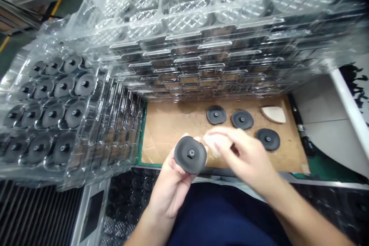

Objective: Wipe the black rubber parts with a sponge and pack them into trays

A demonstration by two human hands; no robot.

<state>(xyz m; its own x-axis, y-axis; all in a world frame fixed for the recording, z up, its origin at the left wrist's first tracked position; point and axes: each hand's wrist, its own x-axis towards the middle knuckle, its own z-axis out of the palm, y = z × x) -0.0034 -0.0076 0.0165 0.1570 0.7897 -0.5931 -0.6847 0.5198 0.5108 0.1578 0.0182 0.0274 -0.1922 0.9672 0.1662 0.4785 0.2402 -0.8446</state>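
My left hand [172,186] grips a dark, rounded disc [184,162] with a small hollow post at its centre; the post side faces up. Close by on the right, my right hand [250,155] has its fingers pinched around a white, wipe-like piece [216,142], blurred by motion. The white piece is near the disc's right edge; whether they touch I cannot tell. Beyond my hands, three similar discs lie post-up on the cardboard sheet [164,130]: one disc [216,120], a middle disc [242,123] and a right disc [273,144].
Tall stacks of clear plastic trays [201,42] rise at the back. At the left, another tray stack [95,123] holds rows of discs. A pale wedge-shaped piece [274,114] lies on the cardboard's right. A white panel [328,123] bounds the right side.
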